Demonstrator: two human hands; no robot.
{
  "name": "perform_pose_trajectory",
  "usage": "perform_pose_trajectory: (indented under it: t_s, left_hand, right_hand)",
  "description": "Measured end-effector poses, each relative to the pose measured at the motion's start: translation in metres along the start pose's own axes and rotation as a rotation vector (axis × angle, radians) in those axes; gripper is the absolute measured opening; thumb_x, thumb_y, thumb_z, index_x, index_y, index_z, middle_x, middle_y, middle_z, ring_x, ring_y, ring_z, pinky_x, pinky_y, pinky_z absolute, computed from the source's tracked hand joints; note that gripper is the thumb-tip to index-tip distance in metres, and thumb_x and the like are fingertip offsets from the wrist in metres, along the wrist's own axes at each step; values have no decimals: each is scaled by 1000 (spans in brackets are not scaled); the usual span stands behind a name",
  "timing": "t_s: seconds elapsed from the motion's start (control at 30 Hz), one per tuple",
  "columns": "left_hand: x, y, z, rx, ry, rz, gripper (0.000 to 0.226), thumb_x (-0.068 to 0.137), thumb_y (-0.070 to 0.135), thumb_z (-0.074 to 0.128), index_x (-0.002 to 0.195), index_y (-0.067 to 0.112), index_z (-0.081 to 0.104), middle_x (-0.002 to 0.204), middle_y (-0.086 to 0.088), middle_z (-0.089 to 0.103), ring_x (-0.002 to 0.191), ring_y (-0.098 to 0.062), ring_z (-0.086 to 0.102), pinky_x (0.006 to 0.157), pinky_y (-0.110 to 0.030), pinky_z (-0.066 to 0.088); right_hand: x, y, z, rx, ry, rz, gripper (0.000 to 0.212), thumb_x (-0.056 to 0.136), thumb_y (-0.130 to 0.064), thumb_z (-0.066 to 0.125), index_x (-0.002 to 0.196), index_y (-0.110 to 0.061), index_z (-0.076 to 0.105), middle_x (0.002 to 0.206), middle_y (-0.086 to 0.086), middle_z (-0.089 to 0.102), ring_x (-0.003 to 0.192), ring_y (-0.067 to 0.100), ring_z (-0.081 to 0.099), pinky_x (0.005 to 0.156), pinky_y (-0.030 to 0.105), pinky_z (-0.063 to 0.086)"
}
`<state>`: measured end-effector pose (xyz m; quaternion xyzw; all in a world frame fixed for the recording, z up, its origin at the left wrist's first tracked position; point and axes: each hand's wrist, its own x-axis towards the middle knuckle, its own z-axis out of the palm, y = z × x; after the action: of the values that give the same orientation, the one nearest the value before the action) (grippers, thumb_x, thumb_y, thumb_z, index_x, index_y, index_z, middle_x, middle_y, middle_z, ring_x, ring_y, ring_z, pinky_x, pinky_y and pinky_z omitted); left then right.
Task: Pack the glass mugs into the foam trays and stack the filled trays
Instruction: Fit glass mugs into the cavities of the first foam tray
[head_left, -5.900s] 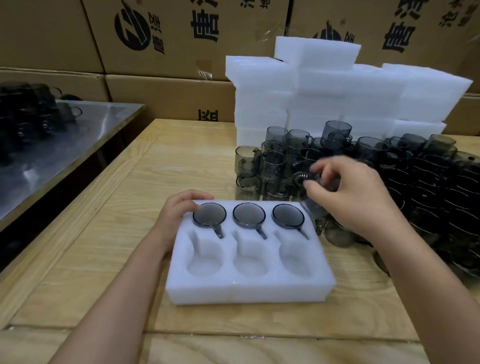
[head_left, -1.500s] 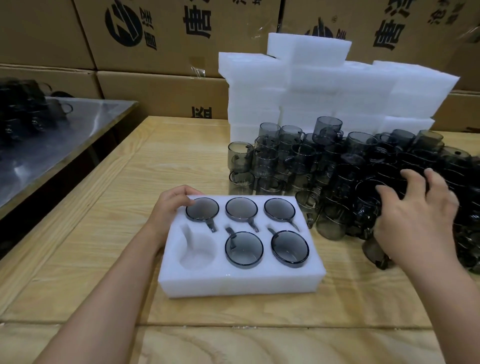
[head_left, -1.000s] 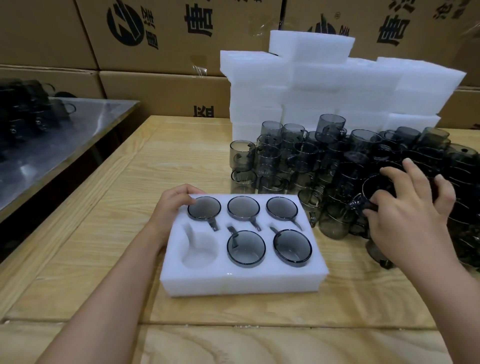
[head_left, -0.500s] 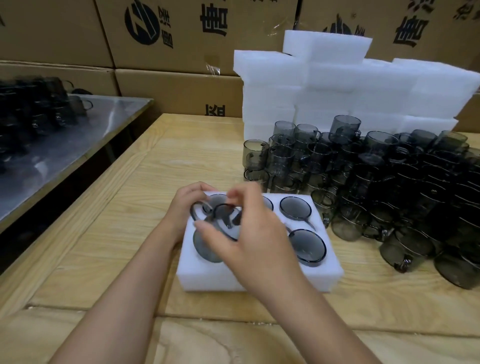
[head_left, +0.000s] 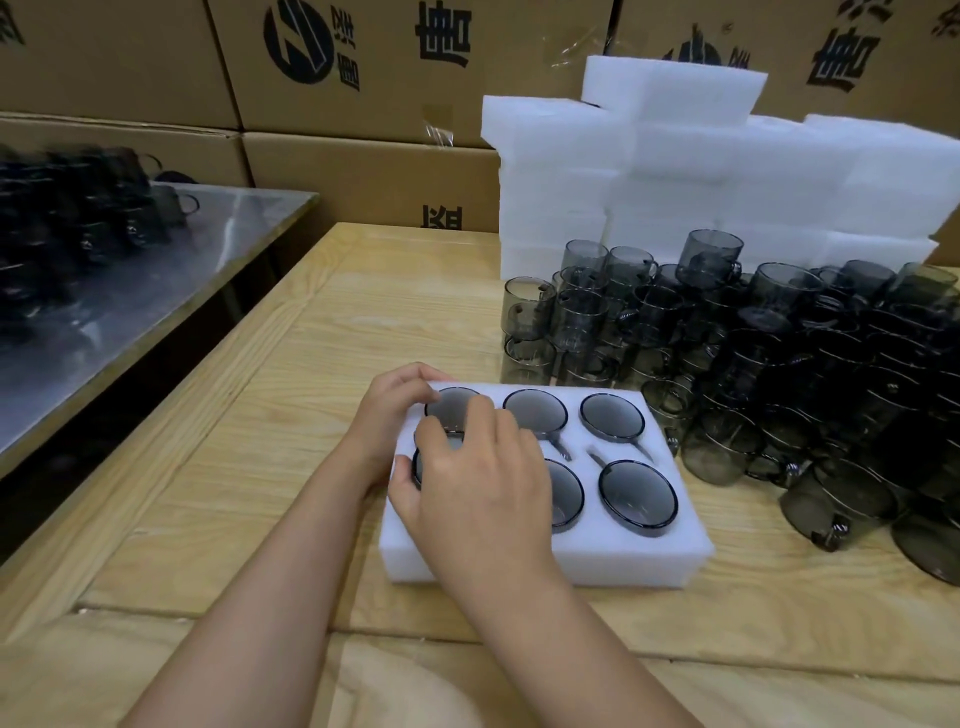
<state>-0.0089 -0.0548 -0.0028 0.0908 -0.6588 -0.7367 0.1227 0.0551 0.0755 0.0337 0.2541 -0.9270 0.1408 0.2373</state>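
A white foam tray (head_left: 649, 556) lies on the wooden table (head_left: 249, 467) in front of me. Smoky grey glass mugs sit in its slots, among them the back middle mug (head_left: 535, 413) and the front right mug (head_left: 638, 496). My right hand (head_left: 478, 483) covers the front left slot, its fingers curled down round the rim of a glass mug (head_left: 417, 467) seated there. At the tray's back left corner my left hand (head_left: 387, 415) holds the foam with curled fingers. A big pile of loose mugs (head_left: 779, 364) stands to the right.
Stacks of white foam trays (head_left: 701, 171) stand behind the loose mugs. Cardboard boxes (head_left: 363, 78) form a wall at the back. To the left, across a gap, a steel table (head_left: 156, 291) carries more dark mugs (head_left: 78, 218).
My right hand took a mug from the pile, carried it left and lowered it into the front left slot. My left hand stayed on the tray's corner.
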Motion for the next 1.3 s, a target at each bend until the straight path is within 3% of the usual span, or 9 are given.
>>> perform_pose_trajectory:
  t_s: [0.13, 0.23, 0.33, 0.43, 0.57, 0.7, 0.87, 1.13, 1.3]
  left_hand:
    - [-4, 2, 3, -114, -16, -2, 16, 69, -3, 50, 80, 1, 60, 62, -2, 66, 57, -11, 61, 51, -16, 47]
    - [-5, 2, 2, -82, -8, -23, 12, 76, -4, 51, 84, 0, 59, 67, -6, 62, 61, -16, 57, 54, -18, 47]
    - [-5, 3, 2, 14, 15, -10, 18, 83, -8, 45, 90, -3, 61, 78, -12, 60, 64, -12, 59, 55, -16, 48]
    - [-8, 5, 3, 64, 22, -10, 18, 84, -5, 47, 94, -7, 62, 85, -14, 61, 67, -10, 61, 60, -16, 49]
    - [-14, 14, 2, 104, 131, 28, 21, 90, 4, 50, 93, 10, 69, 101, -7, 70, 95, -14, 65, 81, -21, 51]
    - [-20, 17, 14, 420, 95, 188, 23, 96, 14, 47, 106, 21, 66, 104, 5, 67, 95, 1, 58, 80, -10, 42]
    - [-19, 18, 17, 754, -31, 194, 31, 101, 26, 40, 114, 13, 64, 113, -3, 64, 116, -19, 50, 104, -37, 35]
    - [-35, 34, 33, 1217, 20, 175, 50, 98, 46, 31, 139, 20, 43, 144, 2, 45, 136, -18, 34, 111, -39, 26]
    - [-76, 35, 72, 1194, -274, 248, 74, 86, 65, 10, 148, 28, 22, 156, 6, 24, 144, -13, 17, 116, -45, 17]
  right_hand:
    - [3, -4, -2, -99, -102, 35, 33, 70, -59, 63, 79, -29, 72, 82, -3, 62, 73, 16, 58, 63, 24, 41]
    - [4, -1, -3, -96, -245, -41, 66, 83, -71, 37, 119, -21, 61, 115, 7, 54, 106, 24, 49, 87, 34, 40]
    - [2, 12, -2, 58, -444, -135, 88, 87, -71, 18, 149, -9, 13, 155, 6, 3, 142, 24, -6, 114, 46, 0]
    - [-2, 18, 2, 94, -548, -176, 92, 86, -71, 10, 150, -8, -9, 157, 1, -21, 137, 14, -34, 111, 47, -22]
    - [6, 27, 0, 167, -652, -196, 92, 87, -71, 13, 149, -8, -13, 156, 3, -23, 138, 12, -33, 112, 41, -23]
    - [3, 37, -2, 133, -631, -270, 90, 86, -71, 14, 149, -14, -16, 155, 0, -25, 138, 13, -33, 112, 44, -23]
    - [1, 32, 1, 26, -598, -317, 120, 67, -89, 24, 149, -11, -16, 156, 5, -24, 139, 18, -32, 107, 54, -26]
    - [-2, 40, -20, 45, -618, -294, 105, 81, -74, 38, 150, -11, -10, 157, 8, -20, 140, 19, -30, 111, 50, -21]
    - [-29, 104, -53, -114, -512, -22, 99, 79, -77, 33, 149, -24, -14, 155, 7, -24, 142, 28, -22, 114, 46, -12]
